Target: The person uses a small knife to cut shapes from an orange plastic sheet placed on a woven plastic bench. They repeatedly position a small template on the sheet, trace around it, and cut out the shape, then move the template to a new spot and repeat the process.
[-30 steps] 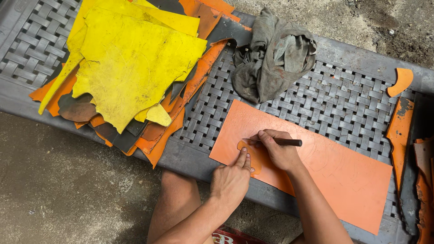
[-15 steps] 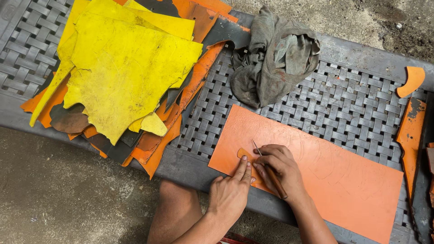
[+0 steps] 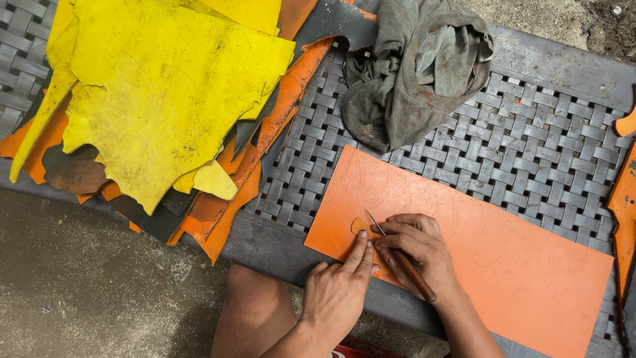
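Observation:
An orange rectangular sheet lies on a grey woven bench. Near its left end sits a small orange cut-out piece. My left hand presses that piece down with its fingertips. My right hand is shut on a thin knife, whose blade tip touches the sheet just right of the small piece. Both hands are close together at the sheet's near left corner.
A pile of yellow, orange and dark leather scraps covers the bench's left part. A crumpled grey rag lies at the back centre. Orange offcuts hang at the right edge. My bare knee and concrete floor lie below.
My right hand has turned the knife from lying sideways to pointing its blade at the small piece. My head has moved closer to the sheet.

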